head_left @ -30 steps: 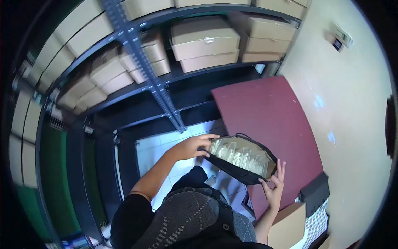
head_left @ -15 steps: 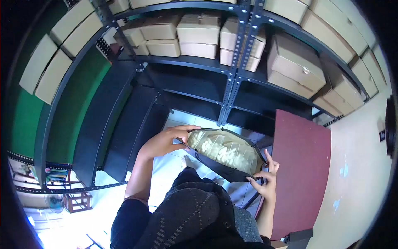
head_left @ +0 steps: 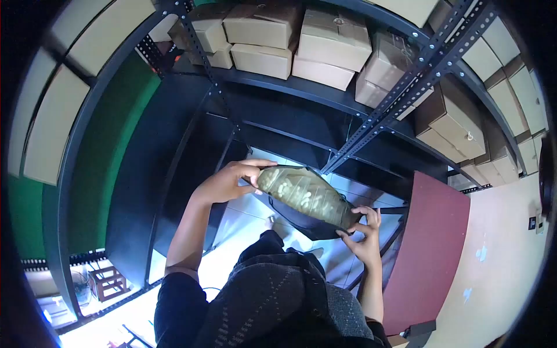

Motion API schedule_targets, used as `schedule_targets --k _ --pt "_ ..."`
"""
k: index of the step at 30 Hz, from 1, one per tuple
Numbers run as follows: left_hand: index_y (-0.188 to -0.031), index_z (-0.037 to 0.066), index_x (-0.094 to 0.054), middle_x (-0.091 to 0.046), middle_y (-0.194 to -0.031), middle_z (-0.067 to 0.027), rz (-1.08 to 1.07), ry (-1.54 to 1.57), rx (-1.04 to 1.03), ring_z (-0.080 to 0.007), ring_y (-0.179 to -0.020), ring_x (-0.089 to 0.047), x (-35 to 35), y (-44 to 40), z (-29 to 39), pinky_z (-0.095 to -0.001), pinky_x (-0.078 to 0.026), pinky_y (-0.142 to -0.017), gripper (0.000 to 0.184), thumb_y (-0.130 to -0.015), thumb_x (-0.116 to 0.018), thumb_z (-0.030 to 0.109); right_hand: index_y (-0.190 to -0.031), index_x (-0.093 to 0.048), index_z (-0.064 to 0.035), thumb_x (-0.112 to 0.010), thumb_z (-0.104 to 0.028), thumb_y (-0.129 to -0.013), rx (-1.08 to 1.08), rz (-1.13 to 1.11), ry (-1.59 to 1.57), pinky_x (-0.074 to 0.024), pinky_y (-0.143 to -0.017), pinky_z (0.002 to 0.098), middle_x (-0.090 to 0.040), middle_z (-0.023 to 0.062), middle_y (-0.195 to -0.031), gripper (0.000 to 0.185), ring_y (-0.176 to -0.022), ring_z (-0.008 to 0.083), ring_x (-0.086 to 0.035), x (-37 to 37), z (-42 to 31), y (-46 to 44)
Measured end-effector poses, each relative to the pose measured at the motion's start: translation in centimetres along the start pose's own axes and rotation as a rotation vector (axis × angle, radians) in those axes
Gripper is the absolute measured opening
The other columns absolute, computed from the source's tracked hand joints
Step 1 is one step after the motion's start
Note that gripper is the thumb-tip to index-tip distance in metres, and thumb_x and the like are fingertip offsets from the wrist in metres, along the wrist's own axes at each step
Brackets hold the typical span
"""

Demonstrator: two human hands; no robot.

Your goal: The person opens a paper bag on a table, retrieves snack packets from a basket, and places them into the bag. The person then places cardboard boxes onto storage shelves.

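A black bag (head_left: 301, 225) hangs between my two hands with its top spread wide. Inside it lie several clear plastic packs (head_left: 301, 194) with pale pieces in them. My left hand (head_left: 231, 180) pinches the bag's left end, thumb on the near side and fingers along the far rim. At the right end, my right hand (head_left: 362, 233) grips the other corner between thumb and fingers. The bag's bottom is hidden beneath its near side.
Black metal shelves (head_left: 290, 87) with cardboard boxes (head_left: 331, 43) rise ahead and to both sides. A dark red tabletop (head_left: 429, 255) stands at the right by a pale wall (head_left: 493, 255). White floor tiles (head_left: 238, 223) show below, and a brown wooden stool (head_left: 107, 283) is at the lower left.
The view has swung left, so the red tabletop and shelves appear farther right. The bag, still held at both ends, sits slightly higher and more to the left in view.
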State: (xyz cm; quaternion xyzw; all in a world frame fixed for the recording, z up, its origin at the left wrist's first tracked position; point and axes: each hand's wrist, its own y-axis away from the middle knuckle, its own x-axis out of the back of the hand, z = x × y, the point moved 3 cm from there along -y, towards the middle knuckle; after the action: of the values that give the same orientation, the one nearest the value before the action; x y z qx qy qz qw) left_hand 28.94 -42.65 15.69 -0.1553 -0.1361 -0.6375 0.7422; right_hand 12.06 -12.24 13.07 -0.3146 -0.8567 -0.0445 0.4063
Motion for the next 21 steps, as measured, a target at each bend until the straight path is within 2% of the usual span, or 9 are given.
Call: schedule_targets --k 5,9,13,15,17,18,19,20,21 --pt "-0.071 0.000 -0.052 -0.051 -0.131 -0.0193 0.024 -0.036 -0.073 -0.0312 -0.117 -0.053 3.6 -4.2 -6.0 -0.0370 -0.043 -0.095 0.018 -0.071 -0.069 -0.004 -0.063 -0.061 -0.0037 -0.081 -0.008 -0.062 0.003 0.079 -0.125 -0.0230 -0.107 0.0574 -0.059 0.0078 -0.098 0.020 -0.113 0.0313 -0.051 -5.2 1.2 -3.5" --pt "-0.073 0.000 -0.047 -0.055 -0.125 -0.0185 0.284 -0.142 -0.191 -0.0328 -0.116 -0.053 5.3 -11.7 -13.8 -0.0364 -0.041 -0.097 0.027 -0.066 -0.073 -0.002 -0.072 -0.057 0.0019 -0.075 -0.001 -0.070 0.112 0.262 -0.043 -0.0394 -0.096 0.0448 -0.058 0.0130 -0.087 0.018 -0.096 0.0309 -0.060 -10.2 3.1 -6.9" --pt "-0.089 0.005 -0.060 -0.041 -0.137 -0.0159 0.658 -0.223 0.010 -0.0316 -0.126 -0.043 3.3 -17.1 -19.8 -0.0376 -0.037 -0.103 0.033 -0.062 -0.078 0.001 -0.076 -0.055 -0.0021 -0.071 0.000 -0.073 0.176 0.407 0.038 -0.0340 -0.100 0.0530 -0.056 0.0113 -0.084 0.016 -0.089 0.0315 -0.055 -13.7 5.0 -11.9" --pt "-0.137 0.015 -0.033 -0.015 -0.147 -0.0203 0.922 -0.071 0.116 -0.0334 -0.135 -0.024 0.2 -18.0 -22.6 -0.0381 -0.030 -0.109 0.095 -0.057 -0.083 0.003 -0.078 -0.055 -0.0021 -0.066 0.000 -0.076 0.197 0.384 0.077 -0.0351 -0.099 0.0522 -0.054 0.0136 -0.085 0.012 -0.090 0.0341 -0.052 -15.6 7.0 -14.6" --pt "-0.146 0.016 -0.007 -0.014 -0.146 -0.0204 1.078 0.344 0.378 -0.0332 -0.133 -0.023 -7.4 -18.9 -32.2 -0.0396 -0.029 -0.108 0.127 -0.049 -0.088 0.012 -0.075 -0.054 -0.0006 -0.065 0.002 -0.077 0.249 0.381 0.182 -0.0414 -0.077 0.0407 -0.054 0.0149 -0.084 0.012 -0.082 0.0339 -0.051 -17.1 8.6 -18.0" --pt "-0.146 0.010 -0.002 -0.014 -0.146 -0.0186 0.981 0.350 0.408 -0.0351 -0.129 -0.028 -12.3 -18.8 -36.3 -0.0405 -0.040 -0.098 0.128 -0.051 -0.087 0.015 -0.075 -0.054 -0.0006 -0.065 0.002 -0.077 0.245 0.376 0.173 -0.0414 -0.077 0.0407 -0.054 0.0149 -0.084 0.012 -0.082 0.0339 -0.051 -17.5 9.4 -19.1" --pt "-0.145 0.010 0.001 -0.015 -0.146 -0.0171 0.607 0.750 0.898 -0.0349 -0.128 -0.031 -13.8 -17.2 -29.6 -0.0419 -0.049 -0.084 0.127 -0.052 -0.085 0.013 -0.076 -0.053 -0.0004 -0.064 0.003 -0.078 0.207 0.378 0.167 -0.0411 -0.075 0.0408 -0.053 0.0157 -0.083 0.011 -0.081 0.0346 -0.050 -17.6 10.3 -20.3" --pt "-0.144 0.017 0.008 -0.013 -0.147 -0.0159 0.524 0.747 0.908 -0.0363 -0.125 -0.034 -19.8 -16.8 -35.2 -0.0485 -0.052 -0.073 0.128 -0.054 -0.084 0.011 -0.077 -0.053 -0.0001 -0.062 0.003 -0.079 0.174 0.381 0.163 -0.0408 -0.072 0.0409 -0.052 0.0164 -0.083 0.010 -0.079 0.0354 -0.049 -17.7 10.8 -21.7" --pt "-0.143 0.024 0.015 -0.016 -0.146 -0.0169 0.384 0.861 0.959 -0.0342 -0.127 -0.035 -21.7 -16.2 -32.3 -0.0562 -0.049 -0.076 0.127 -0.060 -0.080 0.008 -0.077 -0.052 -0.0002 -0.062 0.003 -0.079 0.182 0.421 0.106 -0.0397 -0.069 0.0421 -0.050 0.0162 -0.082 0.010 -0.078 0.0355 -0.048 -17.4 10.7 -22.8"
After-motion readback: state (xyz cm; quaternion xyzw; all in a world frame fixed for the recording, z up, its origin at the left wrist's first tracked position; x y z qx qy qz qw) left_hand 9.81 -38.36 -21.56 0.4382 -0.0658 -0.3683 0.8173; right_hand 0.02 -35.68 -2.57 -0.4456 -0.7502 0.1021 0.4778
